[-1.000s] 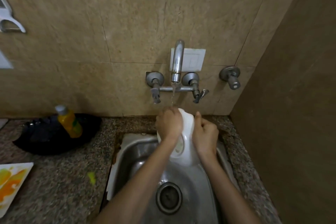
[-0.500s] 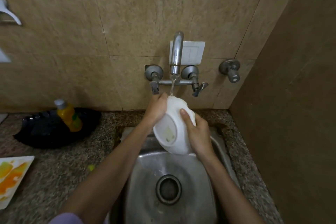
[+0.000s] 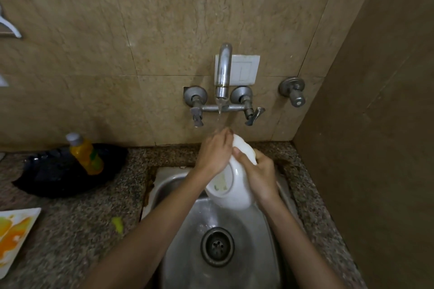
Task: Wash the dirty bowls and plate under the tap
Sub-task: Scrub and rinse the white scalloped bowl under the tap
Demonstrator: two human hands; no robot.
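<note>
White round bowl (image 3: 231, 185) held tilted on edge over the stainless steel sink (image 3: 178, 197), its underside facing the camera, a pale label on the base. Both hands grip it: left hand (image 3: 215, 153) wrapped over the upper left rim, right hand (image 3: 259, 175) closed on the right side, thumb across the bowl's back. Curved chrome wall tap (image 3: 223, 70) running; thin stream falls onto the left hand's fingers at the bowl's top edge. Round drain (image 3: 217, 246) below, wet. Speckled granite table (image 3: 70, 225) to the left carries a black dish (image 3: 54, 176) with an orange bottle (image 3: 85, 153) lying in it, and a white plate smeared orange and yellow (image 3: 15, 234) at the frame's left edge, well apart from the sink.
</note>
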